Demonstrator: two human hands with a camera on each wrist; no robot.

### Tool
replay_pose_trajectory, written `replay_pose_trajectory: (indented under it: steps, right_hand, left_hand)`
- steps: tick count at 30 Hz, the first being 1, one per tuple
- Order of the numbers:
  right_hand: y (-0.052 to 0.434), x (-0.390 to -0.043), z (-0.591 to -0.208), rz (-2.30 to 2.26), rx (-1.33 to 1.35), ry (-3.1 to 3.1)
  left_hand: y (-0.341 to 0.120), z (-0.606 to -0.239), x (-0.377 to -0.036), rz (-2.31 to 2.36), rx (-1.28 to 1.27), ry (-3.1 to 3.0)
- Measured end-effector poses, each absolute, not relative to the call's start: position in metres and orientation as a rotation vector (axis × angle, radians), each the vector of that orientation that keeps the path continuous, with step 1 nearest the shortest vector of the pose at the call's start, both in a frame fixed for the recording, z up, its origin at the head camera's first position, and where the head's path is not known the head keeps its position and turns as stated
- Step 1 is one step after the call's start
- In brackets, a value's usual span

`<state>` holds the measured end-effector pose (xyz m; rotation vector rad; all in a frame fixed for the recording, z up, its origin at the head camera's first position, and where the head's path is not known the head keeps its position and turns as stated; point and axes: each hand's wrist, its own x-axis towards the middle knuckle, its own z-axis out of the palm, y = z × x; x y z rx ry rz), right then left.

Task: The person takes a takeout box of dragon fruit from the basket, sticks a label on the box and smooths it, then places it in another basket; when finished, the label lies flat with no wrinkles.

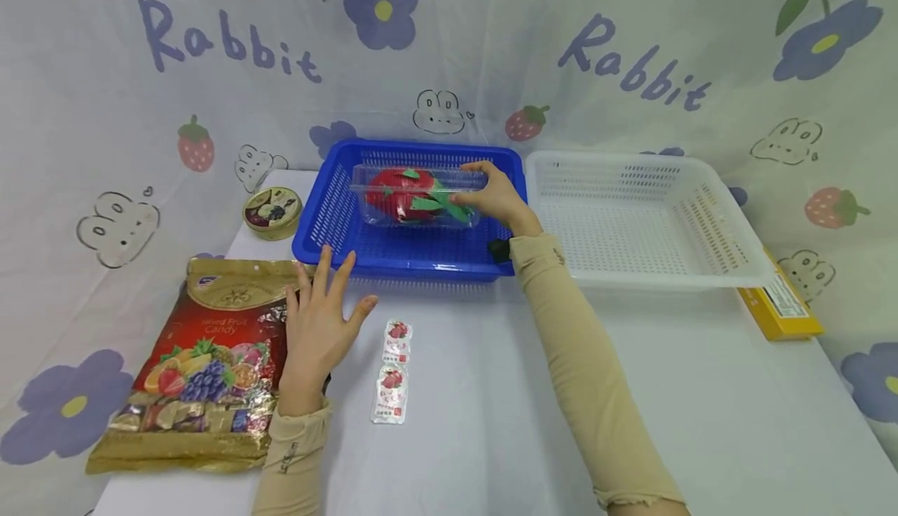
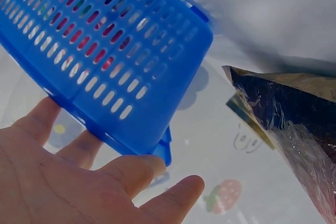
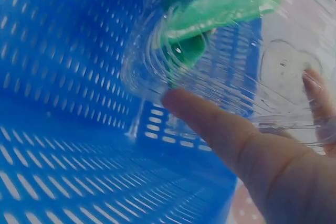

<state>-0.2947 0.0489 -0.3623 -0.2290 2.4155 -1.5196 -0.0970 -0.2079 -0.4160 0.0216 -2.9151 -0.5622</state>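
Note:
My right hand (image 1: 501, 200) grips the right end of a clear plastic box (image 1: 456, 178), thumb at the near side and fingers over the top. Inside the box lies a red, dragon-fruit-like object (image 1: 400, 192) with green leaf-shaped parts (image 3: 226, 11). The box is within the blue basket (image 1: 407, 270), above its floor in the right wrist view. My left hand (image 1: 319, 337) holds nothing; its fingers are spread, with the fingertips right at the basket's front left rim in the left wrist view. Beside it is a red and gold bag of mixed fruit candy (image 1: 210, 321).
A white basket (image 1: 659, 280) stands right of the blue one, with a yellow box (image 1: 782, 305) by its right end. A round gold tin (image 1: 272, 212) sits at the back left. Two joined sachets (image 1: 393, 376) with red fruit pictures lie in front. A printed curtain hangs behind.

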Motion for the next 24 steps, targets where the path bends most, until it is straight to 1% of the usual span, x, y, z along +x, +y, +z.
replay_pose_trajectory:
  steps: [8,19,24]
  right_hand:
    - [0.046,-0.292,-0.362,-1.681,-0.164,2.4]
    - [0.045,-0.287,-0.356,-1.631,-0.176,2.471]
    - [0.046,-0.281,-0.35,-1.688,-0.188,2.464]
  left_hand:
    - [-0.206,-0.416,-0.097,-0.589,0.024,-2.926]
    - [-0.206,-0.416,-0.096,-0.618,0.029,-2.925]
    - [-0.208,-0.414,-0.097,-0.623,0.034,-2.919]
